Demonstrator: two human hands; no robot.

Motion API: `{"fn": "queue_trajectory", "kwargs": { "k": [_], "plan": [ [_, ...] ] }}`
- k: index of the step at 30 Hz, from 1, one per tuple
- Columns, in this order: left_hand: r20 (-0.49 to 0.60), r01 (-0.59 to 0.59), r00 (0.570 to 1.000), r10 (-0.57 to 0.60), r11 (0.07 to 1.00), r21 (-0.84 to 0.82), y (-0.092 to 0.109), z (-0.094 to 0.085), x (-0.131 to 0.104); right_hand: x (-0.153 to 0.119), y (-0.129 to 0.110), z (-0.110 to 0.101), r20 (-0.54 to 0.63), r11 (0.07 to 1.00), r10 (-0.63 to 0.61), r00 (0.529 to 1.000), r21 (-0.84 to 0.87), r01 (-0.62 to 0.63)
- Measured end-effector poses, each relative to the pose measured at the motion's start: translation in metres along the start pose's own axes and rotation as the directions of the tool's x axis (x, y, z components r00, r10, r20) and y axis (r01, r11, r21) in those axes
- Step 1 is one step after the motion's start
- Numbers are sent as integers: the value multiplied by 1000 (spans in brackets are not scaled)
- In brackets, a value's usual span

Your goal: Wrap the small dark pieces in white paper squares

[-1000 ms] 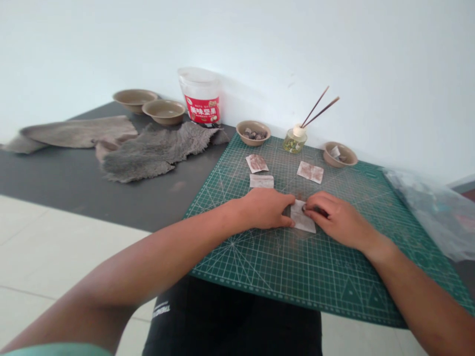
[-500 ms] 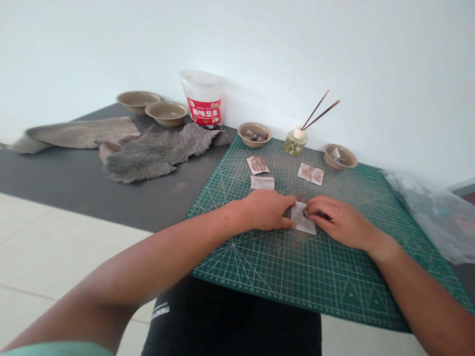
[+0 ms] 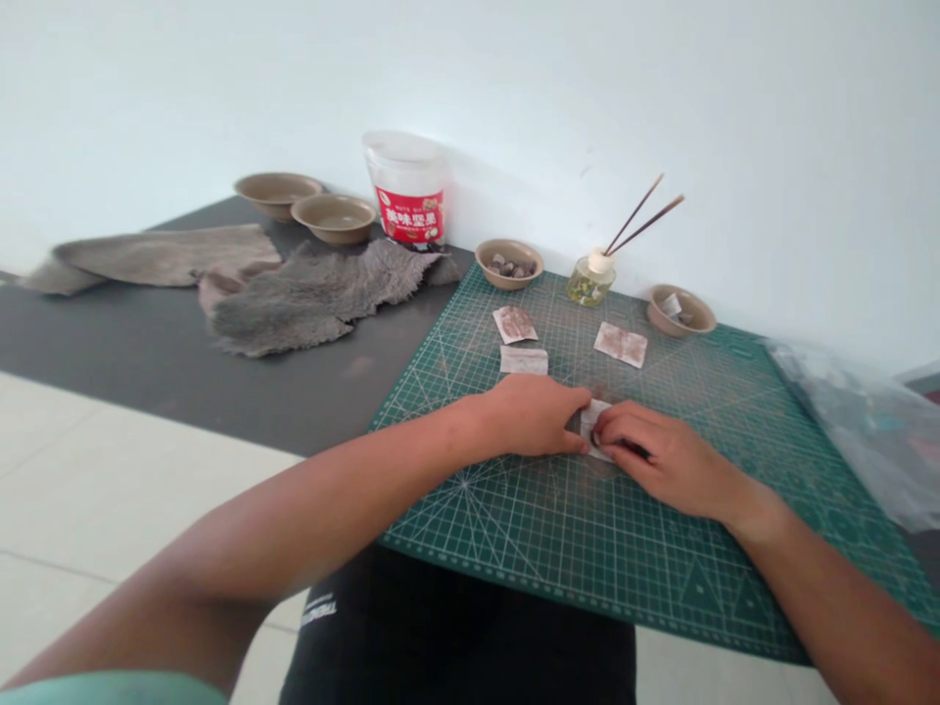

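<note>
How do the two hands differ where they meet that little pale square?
The left hand has thumb and forefinger spread at the left edge of the pale square; the right hand has its fingers drawn together over it. The right hand seems to pinch a small dark piece; the left hand shows none. Both are bare and meet at the same square on the green mat.

The far-left tub bears a red label reading "美味坚果"; white lettering on the near black trousers seems to begin "TREN", the rest unclear.
</note>
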State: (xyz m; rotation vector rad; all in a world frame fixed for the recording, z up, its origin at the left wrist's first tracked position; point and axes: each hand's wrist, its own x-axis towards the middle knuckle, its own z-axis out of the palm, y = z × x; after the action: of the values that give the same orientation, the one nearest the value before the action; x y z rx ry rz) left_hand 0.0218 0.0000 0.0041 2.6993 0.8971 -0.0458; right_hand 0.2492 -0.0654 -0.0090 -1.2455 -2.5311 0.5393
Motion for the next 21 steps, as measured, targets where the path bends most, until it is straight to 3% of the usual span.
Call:
{"fn": "queue_trajectory", "kwargs": {
  "k": [4, 10, 15, 17, 21],
  "plan": [
    [4, 0, 1000, 0, 1000, 3, 0, 0, 0, 1, 5, -2, -130, 990, 97, 987, -86, -108],
    [16, -1, 1000, 1, 1000, -11, 1, -2, -1, -3, -2, -5, 0, 995, 75, 997, 61, -75],
    [15, 17, 1000, -17, 1000, -7, 1, -1, 0, 0, 3, -2, -139, 993, 112, 984, -16, -115],
    [23, 13, 1000, -13, 1000, -9, 0, -1, 0, -1, 6, -5, -112, 990, 133, 985, -38, -138],
    [17, -8, 1000, 8, 1000, -2, 0, -1, 0, -1, 0, -4, -6, 999, 43, 999, 20, -43]
  ]
}}
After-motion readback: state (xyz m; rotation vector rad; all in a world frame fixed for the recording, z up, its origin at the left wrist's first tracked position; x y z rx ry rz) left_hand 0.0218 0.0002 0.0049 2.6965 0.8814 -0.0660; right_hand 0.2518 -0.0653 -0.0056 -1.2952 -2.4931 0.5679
